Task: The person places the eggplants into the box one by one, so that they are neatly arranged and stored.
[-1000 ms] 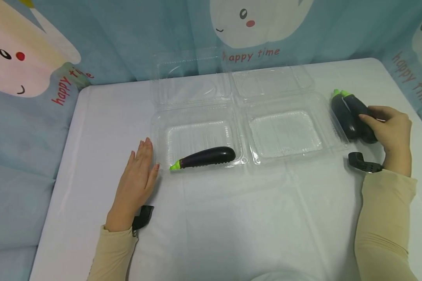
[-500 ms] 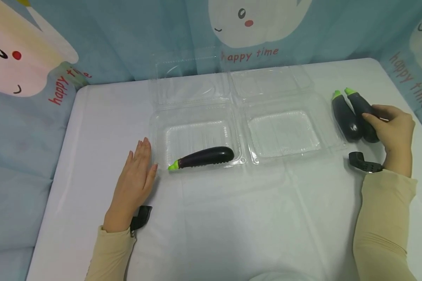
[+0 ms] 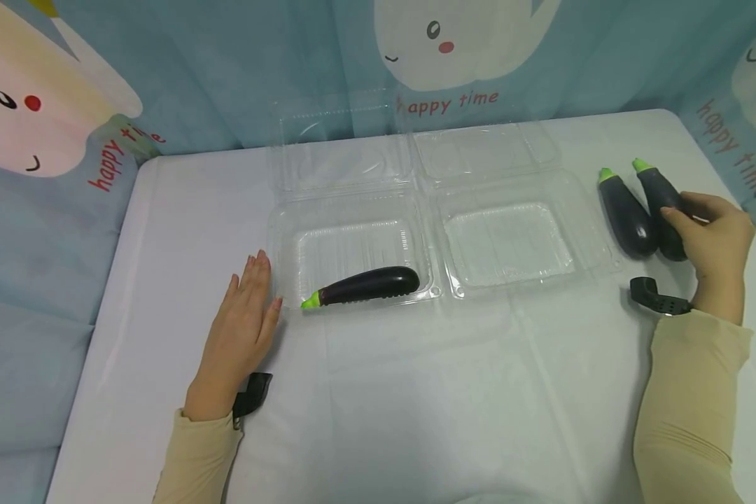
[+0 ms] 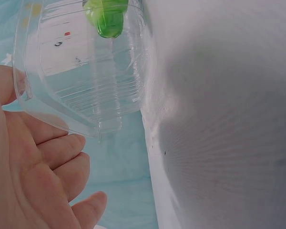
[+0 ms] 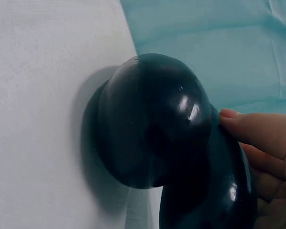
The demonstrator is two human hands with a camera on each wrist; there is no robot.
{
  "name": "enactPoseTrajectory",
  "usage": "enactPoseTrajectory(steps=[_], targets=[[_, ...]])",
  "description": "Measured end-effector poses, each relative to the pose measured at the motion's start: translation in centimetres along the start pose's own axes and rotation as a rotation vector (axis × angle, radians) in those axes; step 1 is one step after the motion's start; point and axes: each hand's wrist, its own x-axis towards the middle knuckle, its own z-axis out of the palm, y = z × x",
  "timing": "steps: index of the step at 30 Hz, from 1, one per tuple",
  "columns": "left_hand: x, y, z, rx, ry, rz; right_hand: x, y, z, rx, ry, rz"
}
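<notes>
Clear plastic clamshell trays sit open side by side in the middle of the white counter (image 3: 416,392). The left tray (image 3: 353,248) has one eggplant (image 3: 365,285) lying along its near edge, green cap pointing left; the right tray (image 3: 510,241) has nothing in it. The right hand (image 3: 718,241) is curled around the far-right eggplant (image 3: 661,210), gripping its fat end, and a second eggplant (image 3: 626,213) lies just beside it on the cloth. The left hand (image 3: 246,322) lies flat with straight fingers, just beside the left tray's corner, holding nothing. Looks like the pickup step to me; lifting the gripped one calls for clearing its neighbour without rolling it.
</notes>
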Motion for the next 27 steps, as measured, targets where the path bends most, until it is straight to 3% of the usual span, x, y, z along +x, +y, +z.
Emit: enactPoseTrajectory(steps=[4, 12, 18, 27], targets=[[0.0, 0.0, -0.1, -0.003, -0.011, -0.007, -0.2, 0.3, -0.4, 0.092, 0.035, 0.033], [0.0, 0.1, -0.1, -0.010, -0.013, -0.008, -4.5, -4.9, -1.9, 0.120, 0.047, 0.152], [0.0, 0.0, -0.1, -0.013, -0.010, -0.010, -4.8, -5.9, -2.1, 0.174, 0.079, 0.124], [0.0, -0.1, 0.1, -0.013, 0.002, -0.002, -4.9, -6.7, -2.2, 0.169, 0.109, 0.098]])
